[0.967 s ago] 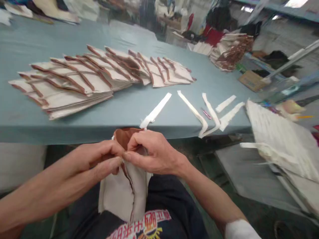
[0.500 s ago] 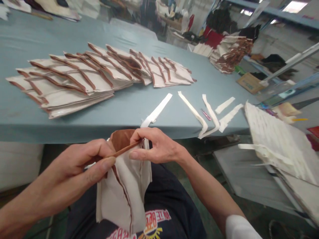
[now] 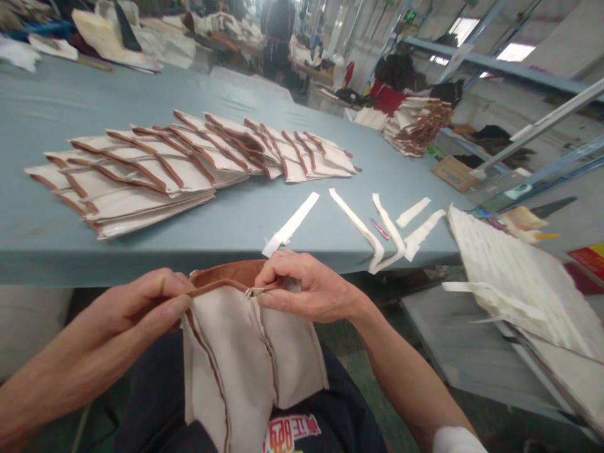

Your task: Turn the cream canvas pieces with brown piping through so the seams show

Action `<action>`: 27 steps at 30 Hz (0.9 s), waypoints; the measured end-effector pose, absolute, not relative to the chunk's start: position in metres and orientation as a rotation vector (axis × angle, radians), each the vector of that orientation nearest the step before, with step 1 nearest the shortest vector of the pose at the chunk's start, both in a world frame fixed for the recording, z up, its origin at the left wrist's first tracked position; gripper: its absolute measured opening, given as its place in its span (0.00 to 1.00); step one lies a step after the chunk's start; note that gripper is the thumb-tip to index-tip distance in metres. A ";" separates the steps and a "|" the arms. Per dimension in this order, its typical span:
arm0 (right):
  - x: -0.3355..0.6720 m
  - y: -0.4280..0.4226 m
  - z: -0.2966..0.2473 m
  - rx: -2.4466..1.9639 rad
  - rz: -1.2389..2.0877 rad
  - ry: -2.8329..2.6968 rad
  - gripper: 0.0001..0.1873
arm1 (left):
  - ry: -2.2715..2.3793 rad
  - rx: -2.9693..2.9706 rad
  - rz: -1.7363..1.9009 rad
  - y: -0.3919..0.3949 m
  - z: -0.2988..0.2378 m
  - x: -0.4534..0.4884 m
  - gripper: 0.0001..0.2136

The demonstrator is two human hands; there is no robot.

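Note:
A cream fabric pouch (image 3: 240,346) with a brown lining and brown-edged rim hangs over my lap. My left hand (image 3: 153,308) pinches the rim at its left corner, thumb in front. Near a vertical seam, my right hand (image 3: 309,286) is closed on the same rim, fingertips pressed together. Between the two hands the near edge dips slightly, and the brown inside shows behind it. Several matching cream pouches (image 3: 141,170) with brown edges lie overlapped in a row on the table beyond.
The blue-green table (image 3: 56,251) has its front edge just past my hands. White strips (image 3: 292,220) and a small purple tool (image 3: 380,229) lie there. A stack of cream-and-brown pieces (image 3: 418,126) stands behind. To the right, a board carries cream fabric (image 3: 500,277). A person (image 3: 277,38) stands far back.
My hands have spread apart, so the pouch's rim is stretched wider and its front panels face me more. The right hand now grips by the seam. My view has tilted up a little.

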State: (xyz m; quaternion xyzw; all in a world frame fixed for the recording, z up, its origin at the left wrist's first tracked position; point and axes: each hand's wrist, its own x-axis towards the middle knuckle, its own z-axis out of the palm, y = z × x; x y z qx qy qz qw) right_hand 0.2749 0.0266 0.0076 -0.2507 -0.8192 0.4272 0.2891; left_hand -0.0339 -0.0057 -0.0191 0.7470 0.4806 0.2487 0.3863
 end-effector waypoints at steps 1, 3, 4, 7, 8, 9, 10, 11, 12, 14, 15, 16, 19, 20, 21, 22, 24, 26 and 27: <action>0.275 0.025 0.011 -0.643 1.122 -2.205 0.08 | 1.218 1.883 0.612 -0.004 -0.019 -0.035 0.18; 0.274 0.024 0.018 -0.602 1.124 -2.219 0.09 | 1.242 1.931 0.567 0.000 -0.017 -0.035 0.16; 0.274 0.023 0.021 -0.591 1.145 -2.214 0.09 | 1.233 1.982 0.562 0.002 -0.014 -0.033 0.15; 0.271 0.023 0.026 -0.585 1.246 -2.167 0.09 | 1.134 2.131 0.594 0.007 -0.001 -0.020 0.14; 0.270 0.024 0.027 -0.597 1.281 -2.149 0.09 | 1.107 2.142 0.624 0.008 0.004 -0.014 0.14; 0.269 0.024 0.028 -0.610 1.312 -2.132 0.09 | 1.088 2.124 0.667 0.009 0.009 -0.007 0.13; 0.267 0.024 0.027 -0.624 1.337 -2.121 0.10 | 1.069 2.097 0.692 0.010 0.013 0.000 0.12; 0.266 0.024 0.027 -0.637 1.356 -2.114 0.10 | 1.040 2.075 0.701 0.010 0.017 0.006 0.12; 0.266 0.024 0.026 -0.648 1.368 -2.109 0.11 | 1.010 2.056 0.691 0.011 0.019 0.011 0.11; 0.266 0.025 0.023 -0.669 1.371 -2.105 0.11 | 0.948 2.048 0.626 0.011 0.022 0.019 0.10; 0.266 0.025 0.020 -0.683 1.372 -2.105 0.11 | 0.927 2.050 0.590 0.012 0.022 0.021 0.10; 0.267 0.025 0.017 -0.701 1.381 -2.102 0.11 | 0.918 2.048 0.563 0.012 0.021 0.022 0.10; 0.267 0.028 0.001 -0.739 1.465 -2.026 0.13 | 0.945 2.012 0.535 0.011 0.015 0.025 0.10; 0.267 0.029 -0.005 -0.745 1.501 -1.986 0.15 | 0.958 1.990 0.525 0.011 0.012 0.025 0.11; 0.266 0.030 -0.010 -0.743 1.534 -1.947 0.18 | 0.965 1.967 0.508 0.011 0.009 0.025 0.13; 0.265 0.031 -0.015 -0.739 1.561 -1.918 0.20 | 0.972 1.945 0.486 0.011 0.007 0.025 0.14; 0.264 0.031 -0.021 -0.733 1.592 -1.898 0.22 | 0.980 1.903 0.451 0.012 0.001 0.023 0.15; 0.263 0.032 -0.023 -0.724 1.601 -1.886 0.22 | 0.983 1.870 0.433 0.014 -0.002 0.020 0.15; 0.262 0.032 -0.024 -0.720 1.608 -1.880 0.22 | 0.979 1.862 0.422 0.014 -0.003 0.018 0.15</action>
